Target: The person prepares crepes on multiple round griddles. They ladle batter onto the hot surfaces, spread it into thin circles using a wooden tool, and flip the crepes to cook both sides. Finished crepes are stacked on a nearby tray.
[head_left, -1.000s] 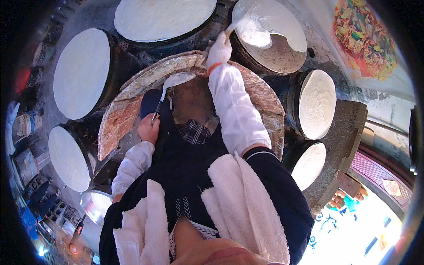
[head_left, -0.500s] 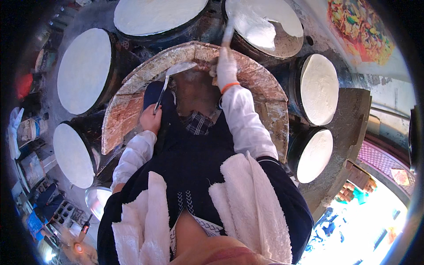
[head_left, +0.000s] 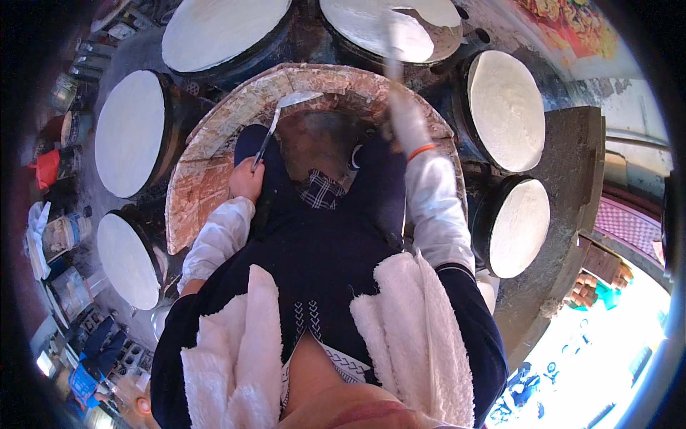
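My left hand (head_left: 246,180) is closed around the dark handle of a metal spatula (head_left: 299,99), whose pale blade points away over the curved board. In my right hand (head_left: 409,121), white-gloved with an orange band at the wrist, is a long-handled spreader (head_left: 392,53), smeared by motion. Its far end reaches over the griddle (head_left: 448,44) at the far right. White batter (head_left: 357,28) covers much of that griddle, with a bare patch on its right side. How the spreader's tip meets the batter is too blurred to tell.
A curved, flour-caked wooden board (head_left: 207,136) arcs around my legs. Beyond it stand several round griddles bearing white sheets, such as the left one (head_left: 130,134) and the right one (head_left: 506,111). A brown ledge (head_left: 572,164) runs along the right; cluttered goods line the left.
My right hand and the spreader have swung to the right and slightly nearer. The whole view has shifted a little. My left hand keeps its hold on the spatula.
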`<action>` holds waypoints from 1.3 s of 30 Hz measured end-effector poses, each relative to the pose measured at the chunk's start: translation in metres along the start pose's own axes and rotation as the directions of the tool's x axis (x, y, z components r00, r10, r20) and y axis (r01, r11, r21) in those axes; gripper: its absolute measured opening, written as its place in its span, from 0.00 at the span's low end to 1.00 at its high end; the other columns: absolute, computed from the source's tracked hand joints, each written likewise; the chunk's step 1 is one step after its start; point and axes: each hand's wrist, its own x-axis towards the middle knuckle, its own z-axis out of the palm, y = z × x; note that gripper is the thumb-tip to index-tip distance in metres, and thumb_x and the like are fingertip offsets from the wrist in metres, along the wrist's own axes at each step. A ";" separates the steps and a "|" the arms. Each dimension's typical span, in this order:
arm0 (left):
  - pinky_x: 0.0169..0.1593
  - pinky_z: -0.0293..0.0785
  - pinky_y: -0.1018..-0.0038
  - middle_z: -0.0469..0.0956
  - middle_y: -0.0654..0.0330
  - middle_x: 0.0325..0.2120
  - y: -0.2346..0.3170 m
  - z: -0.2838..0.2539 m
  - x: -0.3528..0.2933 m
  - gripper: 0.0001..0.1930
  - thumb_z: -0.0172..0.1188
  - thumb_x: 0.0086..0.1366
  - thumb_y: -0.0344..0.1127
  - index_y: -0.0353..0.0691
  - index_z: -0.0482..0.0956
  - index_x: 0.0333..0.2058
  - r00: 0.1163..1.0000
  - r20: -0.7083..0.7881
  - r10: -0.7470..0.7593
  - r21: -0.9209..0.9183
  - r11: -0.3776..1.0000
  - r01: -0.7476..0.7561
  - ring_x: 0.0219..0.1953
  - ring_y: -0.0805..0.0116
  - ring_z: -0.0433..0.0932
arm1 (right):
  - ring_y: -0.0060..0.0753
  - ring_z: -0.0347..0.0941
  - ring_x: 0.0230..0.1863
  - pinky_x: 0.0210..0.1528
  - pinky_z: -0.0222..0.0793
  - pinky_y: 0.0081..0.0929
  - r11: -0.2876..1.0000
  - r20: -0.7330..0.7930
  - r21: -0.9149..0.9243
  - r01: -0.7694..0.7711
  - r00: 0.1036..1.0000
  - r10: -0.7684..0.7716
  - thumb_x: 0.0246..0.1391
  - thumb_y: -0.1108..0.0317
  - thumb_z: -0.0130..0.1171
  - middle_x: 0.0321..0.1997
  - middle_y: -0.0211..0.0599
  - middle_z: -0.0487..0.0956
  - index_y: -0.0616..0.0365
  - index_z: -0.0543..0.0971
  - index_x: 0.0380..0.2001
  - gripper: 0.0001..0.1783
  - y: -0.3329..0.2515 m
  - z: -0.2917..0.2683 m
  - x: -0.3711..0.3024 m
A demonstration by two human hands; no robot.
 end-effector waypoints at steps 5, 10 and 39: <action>0.44 0.77 0.59 0.83 0.51 0.34 0.018 0.008 0.005 0.13 0.60 0.62 0.42 0.41 0.84 0.38 0.999 0.020 -0.027 0.063 0.998 0.025 0.39 0.48 0.82 | 0.39 0.73 0.62 0.65 0.65 0.30 0.997 -0.152 -0.077 -0.015 0.988 0.003 0.63 0.61 0.58 0.60 0.48 0.77 0.52 0.68 0.67 0.30 0.000 -0.009 -0.049; 0.42 0.77 0.57 0.83 0.51 0.33 0.012 0.010 0.001 0.13 0.60 0.62 0.43 0.42 0.84 0.38 0.999 0.028 -0.017 0.075 0.997 0.015 0.38 0.47 0.82 | 0.27 0.78 0.41 0.44 0.74 0.26 0.999 -0.094 0.047 -0.028 0.995 0.032 0.66 0.63 0.55 0.44 0.38 0.82 0.56 0.71 0.64 0.25 0.001 -0.105 -0.003; 0.41 0.76 0.57 0.81 0.50 0.30 0.051 -0.002 0.016 0.14 0.57 0.66 0.44 0.39 0.83 0.39 0.993 0.119 0.020 0.023 0.999 -0.023 0.35 0.48 0.81 | 0.60 0.77 0.50 0.52 0.72 0.48 0.962 -0.545 -0.268 0.057 0.814 -0.200 0.62 0.62 0.48 0.45 0.61 0.81 0.59 0.76 0.55 0.22 0.016 -0.123 0.150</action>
